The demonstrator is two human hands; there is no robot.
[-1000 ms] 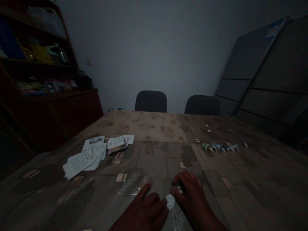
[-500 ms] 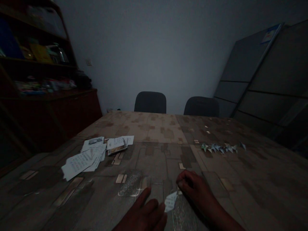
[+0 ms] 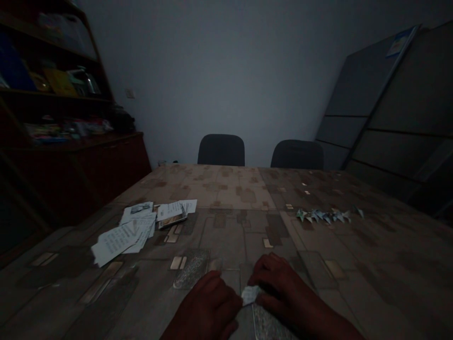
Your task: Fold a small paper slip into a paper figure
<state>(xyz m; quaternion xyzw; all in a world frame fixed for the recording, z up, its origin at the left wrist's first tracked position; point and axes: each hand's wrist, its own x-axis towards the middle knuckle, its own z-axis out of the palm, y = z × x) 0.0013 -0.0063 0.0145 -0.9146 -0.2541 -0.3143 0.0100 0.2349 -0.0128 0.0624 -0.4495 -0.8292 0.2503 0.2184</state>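
Observation:
A small piece of folded printed paper (image 3: 250, 294) lies between my two hands near the front edge of the view. My left hand (image 3: 211, 302) is closed, its fingertips pinching the paper's left side. From the other side, my right hand (image 3: 283, 288) holds the right end of the paper between thumb and fingers. The fingers cover part of the paper, so its full shape is hidden. Farther off to the right, a row of small folded paper pieces (image 3: 323, 216) rests on the table.
Printed sheets or cards (image 3: 118, 241) lie in a loose pile on the left of the patterned tablecloth (image 3: 219, 236), beside a small stack (image 3: 171, 212). Two dark chairs (image 3: 221, 150) stand behind the table. Shelves (image 3: 53, 94) line the left wall.
My left hand has closed from spread fingers onto the paper's left side. My right hand has shifted slightly left, and the paper now looks flatter and more covered.

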